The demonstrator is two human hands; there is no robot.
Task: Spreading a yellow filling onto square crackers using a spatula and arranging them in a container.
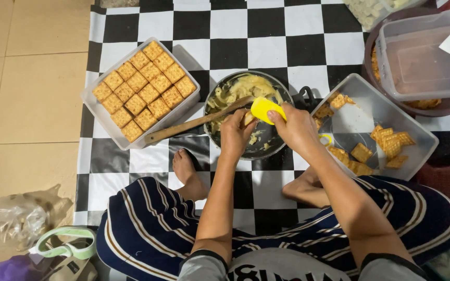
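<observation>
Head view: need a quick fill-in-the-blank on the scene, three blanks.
1. The right hand holds a ____ plastic spatula.
2. The left hand holds a square cracker over the round dark ____ of pale cream.
3. The clear rectangular tub left of it is packed with neat rows of ____.

Missing words: yellow; pan; crackers

A crumpled clear plastic bag [19,216] lies on the tiled floor [27,93].

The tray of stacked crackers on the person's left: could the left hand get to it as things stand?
Probably yes, once freed. The left hand holds a cracker over the pan; the full cracker tray sits just beside it, uncovered. Only the wooden spoon handle lies between, low enough to pass over.
</observation>
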